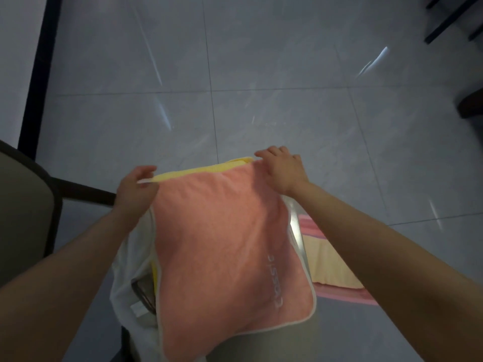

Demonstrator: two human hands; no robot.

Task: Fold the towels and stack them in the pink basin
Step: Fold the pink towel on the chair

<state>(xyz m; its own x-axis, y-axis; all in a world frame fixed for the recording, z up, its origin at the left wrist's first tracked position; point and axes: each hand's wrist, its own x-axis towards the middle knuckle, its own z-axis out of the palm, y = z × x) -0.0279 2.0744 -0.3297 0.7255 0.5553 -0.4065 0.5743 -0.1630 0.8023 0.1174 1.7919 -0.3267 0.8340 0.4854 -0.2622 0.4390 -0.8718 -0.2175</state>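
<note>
A pink towel [227, 246] with a white hem, a yellow underside and the word "classic" stitched near its lower right hangs in front of me, held up by its top edge. My left hand [137, 188] pinches the top left corner, where the yellow side folds over. My right hand [283, 171] grips the top right corner. Below and right of the towel lies a pale yellow towel [329, 265] inside the pink basin [347, 295], of which only rim parts show. The hanging towel hides most of what is beneath it.
White cloth [130, 259] bunches at the lower left of the towel, with a dark flat object [143, 293] partly tucked in it. A chair [26, 210] stands at the left, dark furniture legs [452, 19] at the top right. Glossy grey floor tiles [261, 74] stretch ahead.
</note>
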